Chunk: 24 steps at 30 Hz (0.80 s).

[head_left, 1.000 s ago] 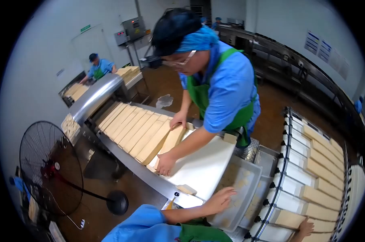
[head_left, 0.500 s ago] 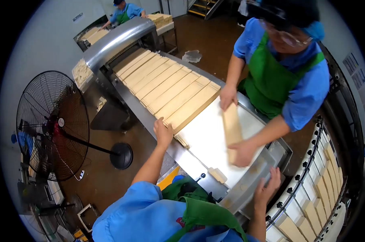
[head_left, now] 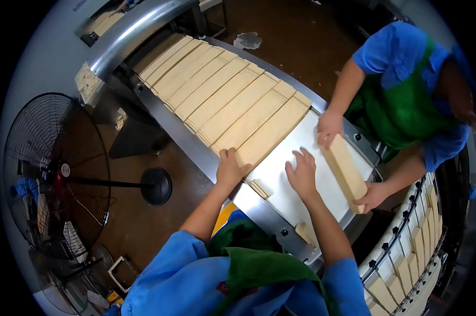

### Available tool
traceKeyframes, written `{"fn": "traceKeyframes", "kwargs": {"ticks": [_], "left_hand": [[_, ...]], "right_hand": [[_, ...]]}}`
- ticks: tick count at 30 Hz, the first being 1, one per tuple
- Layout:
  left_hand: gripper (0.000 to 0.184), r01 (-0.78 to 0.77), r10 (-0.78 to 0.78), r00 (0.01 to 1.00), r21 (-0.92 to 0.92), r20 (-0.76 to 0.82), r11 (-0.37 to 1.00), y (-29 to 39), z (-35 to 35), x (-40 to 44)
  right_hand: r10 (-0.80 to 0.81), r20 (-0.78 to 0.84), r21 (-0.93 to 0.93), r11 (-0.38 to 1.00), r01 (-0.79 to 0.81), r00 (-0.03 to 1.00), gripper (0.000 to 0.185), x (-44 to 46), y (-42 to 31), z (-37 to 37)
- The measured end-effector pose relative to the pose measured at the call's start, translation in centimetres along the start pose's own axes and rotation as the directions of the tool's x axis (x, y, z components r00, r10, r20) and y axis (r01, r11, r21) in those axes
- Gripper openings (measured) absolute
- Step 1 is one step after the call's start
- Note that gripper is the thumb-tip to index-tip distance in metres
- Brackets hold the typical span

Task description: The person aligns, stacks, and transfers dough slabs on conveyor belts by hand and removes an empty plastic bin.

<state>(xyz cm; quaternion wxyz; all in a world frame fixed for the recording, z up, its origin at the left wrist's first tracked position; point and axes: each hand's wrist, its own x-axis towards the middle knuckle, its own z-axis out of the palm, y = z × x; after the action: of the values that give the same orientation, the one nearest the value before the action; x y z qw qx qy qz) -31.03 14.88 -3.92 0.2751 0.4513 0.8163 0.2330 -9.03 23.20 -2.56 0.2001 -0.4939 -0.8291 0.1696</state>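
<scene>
A row of long pale slabs (head_left: 230,100), looking like stacked thin dough sheets, lies across the conveyor. My left hand (head_left: 231,169) is at the near end of the front slab (head_left: 274,129), fingers spread, fingertips on its corner. Over the white belt (head_left: 322,184) my right hand (head_left: 302,175) is open with nothing in it, a short way from that slab's front side. A small stack of pale offcuts (head_left: 259,188) lies by my left wrist. Another pale offcut (head_left: 305,234) rests near my right forearm.
Opposite me, a co-worker (head_left: 406,89) in a green apron holds a slab (head_left: 346,168) in both hands. A curved conveyor (head_left: 401,237) carries more slabs at right. A large fan (head_left: 56,171) stands left; a metal hood (head_left: 138,34) arches over the conveyor's far end.
My right hand has moved from the conveyor's end to above the belt. The co-worker's slab has shifted right, away from the row. The row has advanced toward the front; my left hand stays at its corner.
</scene>
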Motion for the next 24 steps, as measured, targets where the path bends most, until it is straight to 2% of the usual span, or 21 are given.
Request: {"fn": "traceKeyframes", "kwargs": {"ticks": [4,6,7,10,11,13,15,17,19,21,24], "left_hand": [[0.066,-0.054,0.052,0.998,0.053,0.043,0.997,1.2,0.0,-0.5],[0.066,-0.084,0.083,0.996,0.054,0.037,0.995,1.3,0.0,-0.3],[0.067,-0.093,0.089,0.994,0.070,0.058,0.993,1.4,-0.1,-0.3],[0.068,-0.153,0.152,0.988,0.041,0.038,0.987,0.5,0.6,-0.3],[0.070,-0.152,0.150,0.988,0.057,0.040,0.987,0.5,0.5,-0.3],[0.072,-0.160,0.157,0.986,0.073,0.046,0.984,0.6,0.2,-0.4],[0.076,-0.136,0.124,0.987,0.120,0.102,0.983,1.2,-0.3,-0.3],[0.080,-0.125,0.105,0.984,0.144,0.142,0.982,1.6,-0.4,-0.1],[0.080,-0.101,0.083,0.990,0.157,0.117,0.982,1.9,-0.2,-0.4],[0.081,-0.119,0.106,0.989,0.144,0.100,0.982,1.9,0.2,-0.4],[0.081,-0.193,0.181,0.977,0.108,0.115,0.975,2.6,0.5,-0.6]], "right_hand": [[0.110,-0.058,-0.095,0.989,-0.116,0.992,0.056,6.3,1.5,3.7],[0.294,-0.061,-0.183,0.936,-0.300,0.954,0.067,9.9,2.0,4.7],[0.302,-0.082,-0.187,0.931,-0.313,0.950,0.067,11.7,2.2,4.7],[0.440,0.000,-0.273,0.864,-0.423,0.898,0.071,16.0,2.2,4.7],[0.449,-0.015,-0.271,0.858,-0.436,0.893,0.071,17.3,2.0,4.6],[0.524,0.082,-0.294,0.826,-0.482,0.848,0.071,19.1,1.3,4.4],[0.547,0.072,-0.333,0.801,-0.497,0.834,0.072,20.0,0.7,4.6],[0.594,0.157,-0.362,0.778,-0.514,0.789,0.071,20.0,0.3,4.3],[0.588,0.081,-0.341,0.775,-0.532,0.805,0.068,19.2,0.7,4.3],[0.653,0.072,-0.258,0.743,-0.618,0.754,0.068,18.2,0.7,2.7],[0.707,-0.056,-0.209,0.682,-0.700,0.705,0.073,14.9,2.6,0.8]]}}
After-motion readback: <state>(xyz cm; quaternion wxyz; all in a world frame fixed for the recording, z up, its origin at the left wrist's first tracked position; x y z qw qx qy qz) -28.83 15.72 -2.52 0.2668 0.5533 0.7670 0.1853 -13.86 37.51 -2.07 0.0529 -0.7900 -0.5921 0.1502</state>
